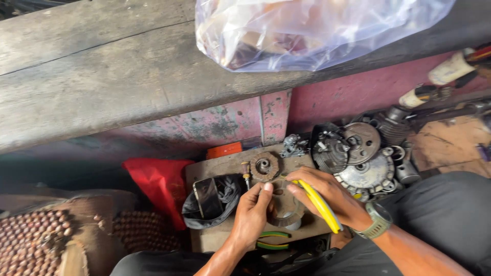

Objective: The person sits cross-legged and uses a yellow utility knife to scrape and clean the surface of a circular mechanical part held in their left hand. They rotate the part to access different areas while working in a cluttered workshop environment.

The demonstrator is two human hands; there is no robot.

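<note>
My left hand point(251, 212) rests on a round metal part point(284, 212) on a small wooden board point(220, 166), fingertips at its upper rim. My right hand point(327, 197) grips a yellow-handled tool point(319, 204) whose tip meets the same part from the right. A watch sits on my right wrist. Just beyond my fingers lies a rusty brown clutch disc point(264, 166), with a small screwdriver point(246, 174) beside it.
A black pouch with a phone point(210, 199) and a red cloth point(161, 181) lie to the left. Metal engine parts point(360, 153) pile up at the right. A worn wooden bench point(112, 76) with a clear plastic bag point(307, 28) spans above. A beaded mat point(36, 237) sits at the lower left.
</note>
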